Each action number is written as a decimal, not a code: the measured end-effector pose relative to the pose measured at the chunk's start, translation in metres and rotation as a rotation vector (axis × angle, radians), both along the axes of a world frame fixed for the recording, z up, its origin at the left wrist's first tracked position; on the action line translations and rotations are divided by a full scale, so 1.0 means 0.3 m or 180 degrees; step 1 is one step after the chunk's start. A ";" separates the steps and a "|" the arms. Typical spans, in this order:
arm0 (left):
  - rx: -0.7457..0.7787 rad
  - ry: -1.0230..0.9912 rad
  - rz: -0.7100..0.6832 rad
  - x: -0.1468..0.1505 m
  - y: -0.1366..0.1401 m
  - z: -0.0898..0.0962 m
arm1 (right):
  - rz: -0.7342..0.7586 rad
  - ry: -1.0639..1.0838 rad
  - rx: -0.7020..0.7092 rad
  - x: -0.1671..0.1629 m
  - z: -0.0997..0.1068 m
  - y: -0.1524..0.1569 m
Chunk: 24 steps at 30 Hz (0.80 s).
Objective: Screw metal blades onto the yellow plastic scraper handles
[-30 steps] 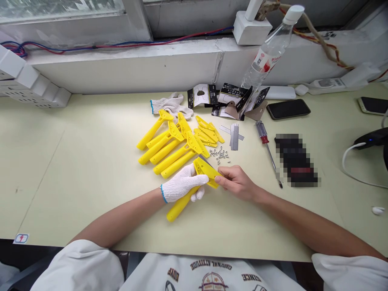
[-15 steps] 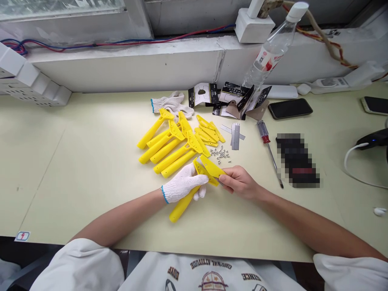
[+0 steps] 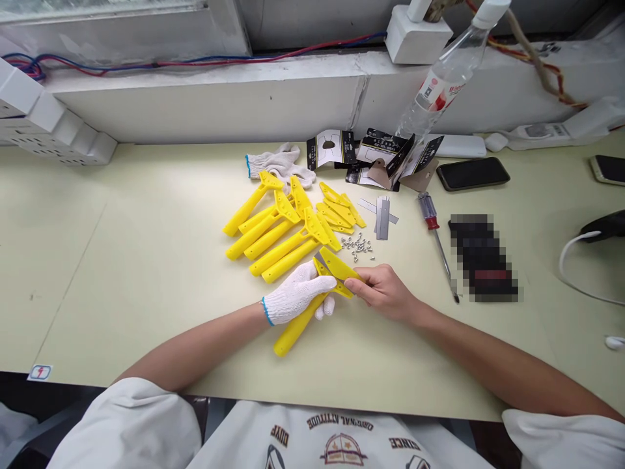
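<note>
My left hand [image 3: 299, 292], in a white knit glove, is closed round the upper part of a yellow scraper handle [image 3: 299, 329]. Bare, my right hand [image 3: 385, 292] pinches a yellow cover plate [image 3: 336, 264] against the scraper's head. A grey metal blade [image 3: 321, 259] shows in part between plate and head. Just beyond lie several more yellow scraper handles [image 3: 273, 260] and a small pile of yellow cover plates [image 3: 336, 212]. Loose screws and nuts [image 3: 359, 244] are scattered near my right hand, with flat metal blades [image 3: 383, 218] behind them.
A screwdriver [image 3: 437, 238] lies to the right, beside a blurred dark object [image 3: 483, 257] and a phone [image 3: 473, 173]. At the back are a spare glove [image 3: 278, 164], black card packaging [image 3: 332, 150] and a plastic bottle [image 3: 439, 85]. A white cable [image 3: 561, 260] runs along the right.
My right hand has shifted the cover plate slightly left over the scraper head, and its thumb now lies further onto the plate. My left hand keeps its grip. The view has moved slightly.
</note>
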<state>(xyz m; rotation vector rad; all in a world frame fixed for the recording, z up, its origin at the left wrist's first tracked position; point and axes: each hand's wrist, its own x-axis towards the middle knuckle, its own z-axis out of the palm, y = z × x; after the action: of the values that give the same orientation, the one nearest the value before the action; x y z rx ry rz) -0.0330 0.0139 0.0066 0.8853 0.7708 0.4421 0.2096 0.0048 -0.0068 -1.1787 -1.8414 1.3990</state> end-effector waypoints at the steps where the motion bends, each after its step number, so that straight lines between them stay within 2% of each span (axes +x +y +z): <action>1: -0.0008 -0.0001 0.0011 0.001 0.000 0.002 | -0.0011 -0.0049 0.0058 -0.001 -0.002 0.000; 11: -0.0087 -0.0086 0.0100 0.009 0.001 0.016 | -0.0117 -0.0293 0.0322 -0.013 0.000 -0.013; 18: -0.0075 -0.0070 0.0002 0.004 0.001 0.010 | -0.0071 0.0011 0.0453 -0.012 -0.004 -0.014; 24: -0.0043 -0.0082 -0.0029 0.004 0.005 0.012 | -0.0155 0.0176 0.0157 -0.005 -0.008 -0.009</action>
<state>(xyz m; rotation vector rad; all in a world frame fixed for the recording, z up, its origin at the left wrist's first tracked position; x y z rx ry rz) -0.0319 0.0154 0.0102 0.8687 0.7452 0.4391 0.2080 0.0020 -0.0091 -1.1413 -1.7872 1.3385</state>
